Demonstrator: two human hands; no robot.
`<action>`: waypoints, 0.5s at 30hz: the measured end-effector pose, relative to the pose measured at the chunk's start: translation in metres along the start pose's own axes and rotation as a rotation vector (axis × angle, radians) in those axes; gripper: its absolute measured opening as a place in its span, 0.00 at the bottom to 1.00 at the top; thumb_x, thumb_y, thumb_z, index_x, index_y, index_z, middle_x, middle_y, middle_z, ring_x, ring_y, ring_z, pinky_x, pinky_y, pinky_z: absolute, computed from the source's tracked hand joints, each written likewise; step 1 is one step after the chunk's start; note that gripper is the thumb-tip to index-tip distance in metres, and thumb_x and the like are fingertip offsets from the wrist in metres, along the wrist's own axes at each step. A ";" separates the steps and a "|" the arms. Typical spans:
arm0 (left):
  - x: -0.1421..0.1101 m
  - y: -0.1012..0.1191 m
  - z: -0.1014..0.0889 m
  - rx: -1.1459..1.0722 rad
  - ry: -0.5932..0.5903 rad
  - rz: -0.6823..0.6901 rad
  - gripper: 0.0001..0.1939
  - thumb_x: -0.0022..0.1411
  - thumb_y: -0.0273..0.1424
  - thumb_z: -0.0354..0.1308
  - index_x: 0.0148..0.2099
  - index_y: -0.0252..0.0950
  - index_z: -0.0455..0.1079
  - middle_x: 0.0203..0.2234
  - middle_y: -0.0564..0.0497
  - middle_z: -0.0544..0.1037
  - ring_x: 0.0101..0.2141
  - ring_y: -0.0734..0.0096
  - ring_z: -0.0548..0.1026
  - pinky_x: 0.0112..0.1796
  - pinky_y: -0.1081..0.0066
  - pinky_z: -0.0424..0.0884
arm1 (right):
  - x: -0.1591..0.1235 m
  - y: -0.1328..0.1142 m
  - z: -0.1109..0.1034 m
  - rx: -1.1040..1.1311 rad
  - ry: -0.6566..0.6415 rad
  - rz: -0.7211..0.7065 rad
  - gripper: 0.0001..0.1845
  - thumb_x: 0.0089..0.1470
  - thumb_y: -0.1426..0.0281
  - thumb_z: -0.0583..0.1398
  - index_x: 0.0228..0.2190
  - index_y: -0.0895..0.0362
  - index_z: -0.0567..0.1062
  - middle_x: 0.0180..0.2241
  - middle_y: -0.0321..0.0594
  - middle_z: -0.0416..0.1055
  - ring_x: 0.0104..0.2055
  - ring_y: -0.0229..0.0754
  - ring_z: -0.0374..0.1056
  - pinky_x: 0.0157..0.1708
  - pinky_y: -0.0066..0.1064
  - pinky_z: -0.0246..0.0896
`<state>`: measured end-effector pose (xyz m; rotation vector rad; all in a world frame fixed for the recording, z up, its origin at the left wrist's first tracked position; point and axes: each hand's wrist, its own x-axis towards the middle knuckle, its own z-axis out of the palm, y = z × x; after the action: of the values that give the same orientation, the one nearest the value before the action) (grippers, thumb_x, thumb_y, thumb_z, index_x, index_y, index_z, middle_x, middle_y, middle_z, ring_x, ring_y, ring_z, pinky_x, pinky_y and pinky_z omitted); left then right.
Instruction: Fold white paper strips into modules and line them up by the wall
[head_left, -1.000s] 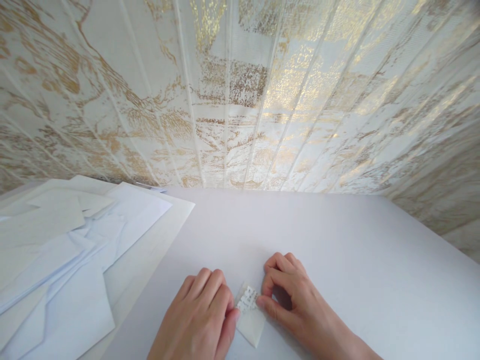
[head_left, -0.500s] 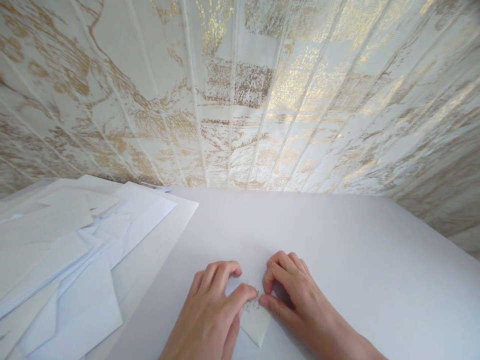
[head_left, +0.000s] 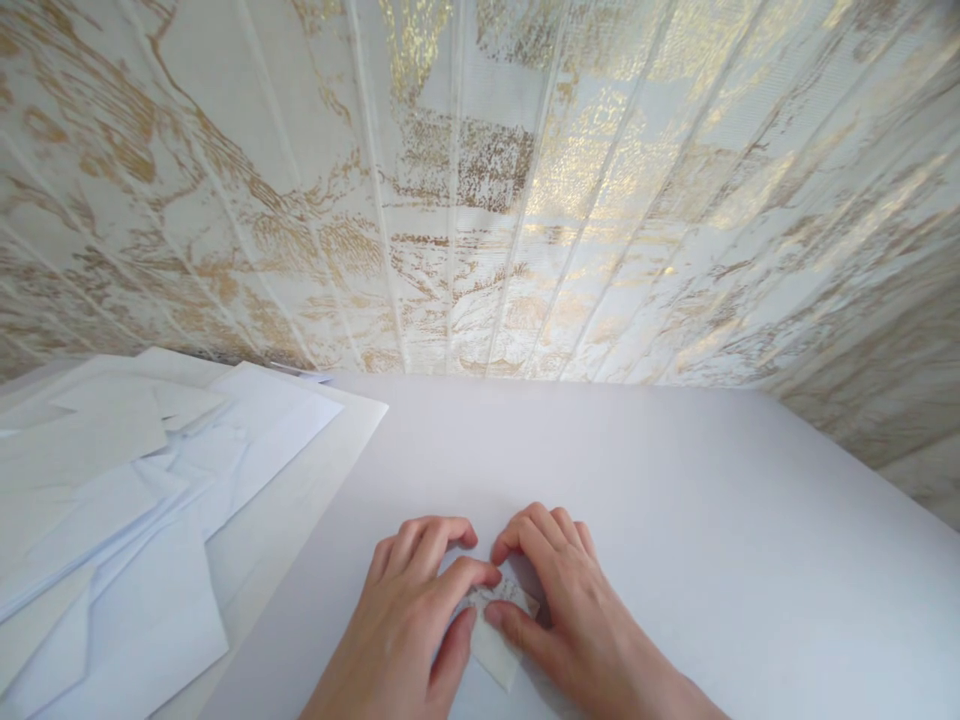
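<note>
A small piece of folded paper (head_left: 498, 652), whitish with grey markings near its top, lies on the table with one corner pointing toward me. My left hand (head_left: 416, 605) holds it from the left, its index fingertip on the marked top part and its thumb along the left edge. From the other side my right hand (head_left: 564, 590) grips it, thumb pressed flat on the paper and index finger curled at the upper edge. The fingers cover parts of the paper, so its full outline is hidden.
A loose heap of white paper sheets and pieces (head_left: 150, 510) covers the left side of the white table (head_left: 660, 480). Behind the table rises a wall covering (head_left: 420, 220) with gold and brown patterns and pale vertical strips.
My right hand has moved left, and its thumb now presses farther in on the paper. The two hands are closer together. The whole view has shifted slightly.
</note>
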<state>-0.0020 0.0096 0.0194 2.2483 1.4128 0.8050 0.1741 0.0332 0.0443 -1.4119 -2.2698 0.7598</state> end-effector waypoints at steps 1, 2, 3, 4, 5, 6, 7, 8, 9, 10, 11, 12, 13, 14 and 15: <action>0.000 0.000 -0.001 -0.004 -0.006 0.006 0.22 0.57 0.16 0.49 0.47 0.45 0.70 0.49 0.50 0.69 0.50 0.60 0.66 0.46 0.60 0.67 | -0.001 0.001 -0.003 0.015 -0.015 0.002 0.17 0.48 0.85 0.62 0.36 0.54 0.68 0.40 0.37 0.67 0.42 0.47 0.61 0.43 0.43 0.57; 0.000 0.000 -0.001 -0.006 -0.013 0.010 0.22 0.57 0.16 0.49 0.47 0.45 0.70 0.49 0.50 0.70 0.50 0.60 0.66 0.46 0.60 0.67 | -0.002 0.002 -0.007 0.029 -0.028 0.005 0.17 0.48 0.86 0.60 0.36 0.54 0.68 0.40 0.37 0.67 0.43 0.47 0.61 0.44 0.44 0.58; 0.000 0.000 -0.002 -0.006 -0.020 0.013 0.22 0.58 0.16 0.49 0.47 0.46 0.70 0.50 0.50 0.70 0.50 0.60 0.66 0.47 0.60 0.66 | -0.004 0.005 -0.011 0.040 -0.040 0.005 0.18 0.49 0.86 0.59 0.36 0.54 0.68 0.40 0.37 0.67 0.43 0.47 0.61 0.45 0.44 0.58; 0.000 0.000 -0.003 -0.005 -0.027 0.017 0.21 0.59 0.17 0.49 0.47 0.46 0.70 0.51 0.50 0.71 0.50 0.60 0.66 0.47 0.60 0.66 | -0.006 0.008 -0.015 0.049 -0.046 0.006 0.18 0.49 0.87 0.57 0.37 0.53 0.68 0.40 0.37 0.67 0.43 0.47 0.61 0.45 0.44 0.59; 0.000 0.000 -0.004 -0.002 -0.035 0.024 0.21 0.59 0.17 0.48 0.47 0.46 0.70 0.51 0.51 0.72 0.51 0.60 0.65 0.48 0.60 0.66 | -0.008 0.012 -0.019 0.054 -0.050 0.005 0.19 0.49 0.87 0.56 0.37 0.53 0.68 0.40 0.37 0.67 0.43 0.47 0.61 0.45 0.44 0.59; 0.000 0.000 -0.005 0.001 -0.041 0.034 0.20 0.60 0.17 0.48 0.47 0.46 0.69 0.52 0.52 0.72 0.51 0.61 0.65 0.49 0.60 0.65 | -0.010 0.016 -0.022 0.059 -0.053 0.002 0.19 0.49 0.87 0.56 0.38 0.53 0.67 0.40 0.37 0.67 0.43 0.47 0.61 0.45 0.44 0.59; 0.000 -0.001 -0.005 0.005 -0.047 0.048 0.20 0.61 0.18 0.47 0.47 0.45 0.69 0.52 0.54 0.73 0.52 0.62 0.65 0.50 0.60 0.64 | -0.012 0.020 -0.024 0.066 -0.056 -0.003 0.20 0.49 0.87 0.55 0.38 0.52 0.67 0.40 0.37 0.67 0.43 0.47 0.61 0.45 0.44 0.60; 0.000 -0.001 -0.005 0.011 -0.052 0.066 0.19 0.63 0.18 0.47 0.48 0.45 0.69 0.53 0.55 0.73 0.52 0.62 0.65 0.51 0.60 0.62 | -0.013 0.023 -0.025 0.072 -0.058 -0.007 0.20 0.49 0.87 0.55 0.39 0.52 0.67 0.40 0.37 0.67 0.44 0.47 0.61 0.46 0.44 0.60; 0.000 -0.001 -0.005 0.021 -0.057 0.088 0.18 0.64 0.19 0.47 0.48 0.45 0.69 0.53 0.56 0.74 0.52 0.63 0.66 0.52 0.61 0.61 | -0.014 0.026 -0.026 0.076 -0.057 -0.010 0.20 0.49 0.87 0.54 0.39 0.52 0.67 0.41 0.37 0.67 0.44 0.47 0.61 0.46 0.44 0.60; 0.000 -0.001 -0.005 0.034 -0.065 0.107 0.17 0.64 0.21 0.47 0.49 0.45 0.69 0.53 0.57 0.75 0.52 0.63 0.67 0.52 0.61 0.60 | -0.015 0.027 -0.026 0.077 -0.055 -0.013 0.20 0.50 0.86 0.54 0.39 0.52 0.68 0.41 0.38 0.67 0.44 0.48 0.61 0.46 0.44 0.60; 0.000 -0.001 -0.005 0.058 -0.073 0.118 0.17 0.64 0.22 0.48 0.49 0.45 0.68 0.52 0.56 0.75 0.51 0.63 0.68 0.52 0.60 0.60 | -0.015 0.027 -0.025 0.077 -0.052 -0.017 0.19 0.51 0.85 0.55 0.39 0.52 0.68 0.41 0.38 0.67 0.44 0.48 0.61 0.46 0.45 0.61; 0.000 -0.001 -0.005 0.093 -0.079 0.117 0.17 0.64 0.22 0.48 0.50 0.45 0.68 0.50 0.56 0.76 0.50 0.63 0.69 0.52 0.60 0.60 | -0.015 0.027 -0.024 0.079 -0.050 -0.023 0.17 0.52 0.84 0.55 0.40 0.51 0.69 0.41 0.39 0.66 0.44 0.48 0.61 0.46 0.45 0.61; 0.000 0.000 -0.006 0.136 -0.088 0.105 0.17 0.63 0.22 0.49 0.51 0.44 0.67 0.48 0.54 0.76 0.48 0.62 0.69 0.51 0.59 0.61 | -0.014 0.025 -0.023 0.083 -0.048 -0.031 0.16 0.53 0.82 0.56 0.40 0.52 0.69 0.42 0.39 0.66 0.44 0.48 0.61 0.46 0.45 0.61; 0.000 0.001 -0.008 0.181 -0.099 0.087 0.18 0.61 0.22 0.49 0.51 0.43 0.67 0.46 0.53 0.76 0.46 0.61 0.70 0.49 0.59 0.62 | -0.014 0.023 -0.021 0.089 -0.048 -0.040 0.14 0.54 0.81 0.57 0.40 0.52 0.70 0.43 0.40 0.66 0.45 0.48 0.61 0.45 0.45 0.62; 0.000 0.002 -0.010 0.217 -0.112 0.071 0.19 0.60 0.21 0.49 0.51 0.42 0.67 0.44 0.51 0.76 0.44 0.60 0.70 0.46 0.59 0.63 | -0.014 0.021 -0.019 0.096 -0.048 -0.051 0.13 0.53 0.79 0.59 0.40 0.52 0.70 0.43 0.41 0.66 0.45 0.49 0.62 0.46 0.45 0.62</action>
<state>-0.0070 0.0084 0.0288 2.4762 1.4346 0.5593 0.2059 0.0333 0.0464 -1.3005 -2.2633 0.8827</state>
